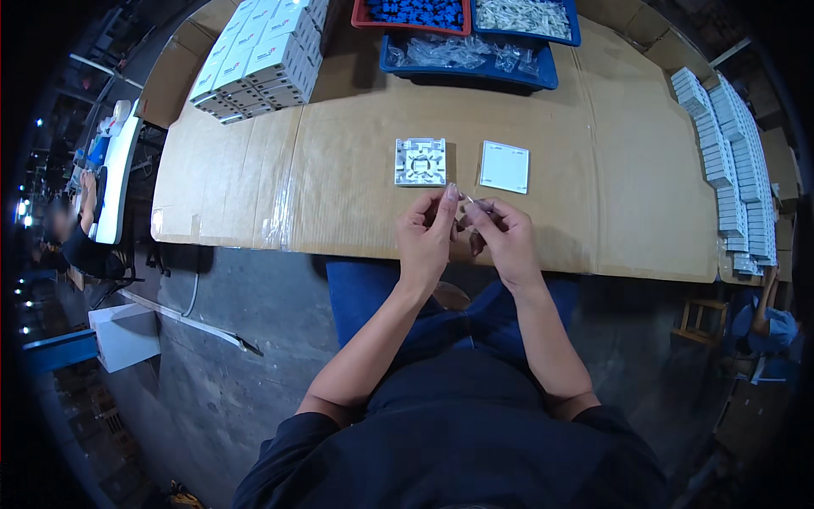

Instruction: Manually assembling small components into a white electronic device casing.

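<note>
My left hand (426, 233) and my right hand (506, 239) meet just above the near edge of the cardboard-covered table. Both are closed, with fingertips pinched together around a small, thin, light-coloured piece (467, 198); its kind is too small to tell. Just beyond my left hand lies a square white-and-grey plastic housing (420, 161) with a round part in its middle. A flat white square plate (504, 167) rests to the right of it, beyond my right hand. The two do not touch.
Stacked white boxes (263, 59) stand far left. At the back are a red tray (415, 30) of blue pieces, a blue tray (575, 36) of small whitish pieces and another blue tray (466, 78) of clear plastic bags. White units (731, 161) line the right side. People sit at both sides.
</note>
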`<control>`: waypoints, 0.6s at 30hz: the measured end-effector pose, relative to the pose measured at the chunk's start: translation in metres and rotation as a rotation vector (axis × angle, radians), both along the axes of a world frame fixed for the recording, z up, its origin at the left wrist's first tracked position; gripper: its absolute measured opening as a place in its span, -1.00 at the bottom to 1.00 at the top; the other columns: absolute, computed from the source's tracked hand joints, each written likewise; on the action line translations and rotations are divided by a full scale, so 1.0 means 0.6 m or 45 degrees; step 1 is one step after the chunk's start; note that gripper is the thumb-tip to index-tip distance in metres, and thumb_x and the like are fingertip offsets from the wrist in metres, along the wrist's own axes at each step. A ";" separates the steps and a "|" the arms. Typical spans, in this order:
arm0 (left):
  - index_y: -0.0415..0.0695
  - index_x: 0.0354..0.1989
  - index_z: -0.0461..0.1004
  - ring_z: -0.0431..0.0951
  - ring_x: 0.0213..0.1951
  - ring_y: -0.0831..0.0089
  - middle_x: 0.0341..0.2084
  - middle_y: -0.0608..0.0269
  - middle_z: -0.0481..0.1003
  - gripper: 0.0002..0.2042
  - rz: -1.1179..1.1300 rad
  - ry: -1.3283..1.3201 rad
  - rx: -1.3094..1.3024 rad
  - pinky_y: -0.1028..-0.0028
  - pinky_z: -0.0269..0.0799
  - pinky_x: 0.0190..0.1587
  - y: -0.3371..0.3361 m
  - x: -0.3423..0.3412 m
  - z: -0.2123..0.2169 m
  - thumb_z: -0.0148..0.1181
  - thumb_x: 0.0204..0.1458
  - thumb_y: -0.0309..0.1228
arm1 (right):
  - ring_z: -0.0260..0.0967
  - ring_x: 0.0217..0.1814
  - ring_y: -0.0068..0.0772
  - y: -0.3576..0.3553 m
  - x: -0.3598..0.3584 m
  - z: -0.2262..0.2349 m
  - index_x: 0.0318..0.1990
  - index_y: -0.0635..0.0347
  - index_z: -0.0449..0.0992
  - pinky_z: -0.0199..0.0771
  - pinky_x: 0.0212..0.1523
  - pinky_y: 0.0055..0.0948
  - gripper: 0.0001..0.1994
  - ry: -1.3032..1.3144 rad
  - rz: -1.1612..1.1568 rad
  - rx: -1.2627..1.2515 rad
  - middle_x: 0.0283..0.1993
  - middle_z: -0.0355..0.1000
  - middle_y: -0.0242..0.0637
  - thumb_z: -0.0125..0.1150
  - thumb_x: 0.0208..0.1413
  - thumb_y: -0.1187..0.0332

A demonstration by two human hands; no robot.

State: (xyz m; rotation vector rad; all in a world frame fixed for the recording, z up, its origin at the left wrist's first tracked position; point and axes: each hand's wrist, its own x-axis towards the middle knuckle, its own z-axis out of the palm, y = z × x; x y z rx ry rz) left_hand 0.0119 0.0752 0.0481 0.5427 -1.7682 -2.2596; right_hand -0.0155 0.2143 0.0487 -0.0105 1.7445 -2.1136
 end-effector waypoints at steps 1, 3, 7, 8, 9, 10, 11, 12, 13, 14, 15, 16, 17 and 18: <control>-0.27 -0.22 0.64 0.32 -0.58 0.77 -0.62 0.49 0.43 -0.71 -0.013 -0.033 -0.003 0.63 0.18 -0.53 -0.006 0.003 0.003 0.21 0.35 -0.25 | 0.38 -0.49 -0.71 -0.002 0.001 -0.008 -0.08 0.34 0.60 0.38 -0.48 -0.64 -0.81 -0.005 0.007 -0.002 -0.35 0.60 -0.34 0.30 0.32 0.37; -0.28 -0.22 0.65 0.31 -0.60 0.77 -0.60 0.49 0.45 -0.70 -0.020 -0.067 -0.008 0.63 0.16 -0.55 -0.015 0.005 0.003 0.22 0.35 -0.24 | 0.35 -0.53 -0.70 0.001 -0.001 -0.010 -0.17 0.34 0.62 0.33 -0.51 -0.67 -0.86 -0.012 0.041 -0.032 -0.36 0.60 -0.32 0.28 0.32 0.40; -0.26 -0.22 0.66 0.26 -0.61 0.79 -0.61 0.51 0.43 -0.70 -0.015 -0.046 -0.026 0.64 0.09 -0.57 -0.033 0.005 -0.023 0.22 0.35 -0.23 | 0.29 -0.51 -0.70 0.013 -0.005 -0.003 -0.16 0.35 0.62 0.28 -0.50 -0.66 -0.86 -0.006 -0.028 -0.098 -0.36 0.57 -0.31 0.26 0.33 0.42; -0.26 -0.19 0.65 0.27 -0.60 0.79 -0.59 0.50 0.44 -0.71 -0.042 -0.029 0.077 0.64 0.09 -0.57 -0.038 0.005 -0.029 0.22 0.35 -0.23 | 0.29 -0.51 -0.70 0.015 -0.006 -0.004 -0.16 0.35 0.62 0.28 -0.50 -0.66 -0.86 -0.006 -0.029 -0.100 -0.36 0.57 -0.31 0.26 0.33 0.42; -0.26 -0.19 0.65 0.27 -0.60 0.79 -0.59 0.50 0.44 -0.71 -0.047 -0.030 0.079 0.64 0.09 -0.57 -0.041 0.006 -0.025 0.22 0.35 -0.23 | 0.28 -0.50 -0.71 0.020 -0.008 -0.005 -0.15 0.34 0.62 0.27 -0.49 -0.66 -0.86 0.005 -0.049 -0.113 -0.37 0.55 -0.33 0.25 0.34 0.41; -0.26 -0.17 0.64 0.29 -0.58 0.78 -0.54 0.49 0.47 -0.72 -0.101 -0.043 0.086 0.64 0.12 -0.55 -0.043 0.007 -0.017 0.22 0.35 -0.25 | 0.27 -0.49 -0.72 0.025 -0.010 -0.007 -0.15 0.33 0.62 0.26 -0.49 -0.66 -0.86 0.017 -0.069 -0.125 -0.37 0.54 -0.34 0.25 0.34 0.41; -0.26 -0.14 0.64 0.31 -0.56 0.77 -0.50 0.48 0.50 -0.73 -0.156 -0.057 0.093 0.65 0.16 -0.54 -0.042 0.007 -0.014 0.21 0.35 -0.26 | 0.27 -0.49 -0.72 0.030 -0.010 -0.008 -0.15 0.33 0.62 0.26 -0.49 -0.66 -0.86 0.016 -0.074 -0.123 -0.37 0.54 -0.34 0.25 0.34 0.41; -0.26 -0.14 0.64 0.31 -0.56 0.77 -0.50 0.48 0.50 -0.73 -0.157 -0.058 0.091 0.65 0.16 -0.54 -0.041 0.010 -0.014 0.21 0.35 -0.26 | 0.27 -0.49 -0.72 0.034 -0.011 -0.009 -0.14 0.32 0.62 0.26 -0.48 -0.67 -0.85 0.031 -0.069 -0.098 -0.38 0.53 -0.35 0.25 0.34 0.40; -0.26 -0.12 0.63 0.33 -0.53 0.75 -0.46 0.43 0.50 -0.76 -0.210 -0.070 0.145 0.63 0.19 -0.50 -0.039 0.015 -0.016 0.21 0.35 -0.31 | 0.26 -0.49 -0.73 0.037 -0.012 -0.010 -0.13 0.32 0.62 0.26 -0.47 -0.67 -0.85 0.046 -0.065 -0.073 -0.38 0.52 -0.36 0.24 0.35 0.40; -0.26 -0.11 0.62 0.34 -0.51 0.73 -0.41 0.39 0.50 -0.80 -0.261 -0.083 0.200 0.62 0.22 -0.47 -0.037 0.017 -0.018 0.20 0.35 -0.36 | 0.26 -0.49 -0.73 0.038 -0.013 -0.013 -0.13 0.32 0.62 0.26 -0.47 -0.67 -0.85 0.045 -0.067 -0.074 -0.38 0.52 -0.36 0.24 0.35 0.40; -0.26 -0.11 0.62 0.34 -0.51 0.73 -0.41 0.39 0.50 -0.80 -0.263 -0.086 0.200 0.62 0.22 -0.47 -0.037 0.020 -0.017 0.20 0.35 -0.36 | 0.26 -0.49 -0.73 0.039 -0.014 -0.016 -0.13 0.32 0.62 0.26 -0.48 -0.67 -0.86 0.059 -0.062 -0.074 -0.39 0.52 -0.36 0.24 0.34 0.40; -0.26 -0.10 0.61 0.35 -0.51 0.72 -0.40 0.38 0.52 -0.80 -0.301 -0.091 0.198 0.61 0.27 -0.46 -0.037 0.022 -0.017 0.22 0.33 -0.37 | 0.26 -0.48 -0.73 0.040 -0.014 -0.018 -0.13 0.32 0.62 0.26 -0.48 -0.67 -0.86 0.073 -0.058 -0.074 -0.39 0.52 -0.36 0.24 0.34 0.40; -0.26 -0.09 0.61 0.37 -0.51 0.72 -0.38 0.36 0.55 -0.81 -0.339 -0.095 0.196 0.60 0.32 -0.44 -0.036 0.023 -0.016 0.24 0.32 -0.37 | 0.26 -0.48 -0.73 0.041 -0.015 -0.018 -0.13 0.32 0.62 0.26 -0.48 -0.67 -0.86 0.070 -0.059 -0.074 -0.39 0.52 -0.36 0.24 0.34 0.40; -0.26 -0.09 0.61 0.37 -0.51 0.72 -0.38 0.36 0.55 -0.81 -0.338 -0.097 0.196 0.60 0.32 -0.44 -0.036 0.023 -0.016 0.24 0.32 -0.37 | 0.26 -0.47 -0.74 0.042 -0.016 -0.018 -0.12 0.31 0.61 0.26 -0.47 -0.67 -0.86 0.061 -0.054 -0.047 -0.38 0.52 -0.38 0.25 0.34 0.40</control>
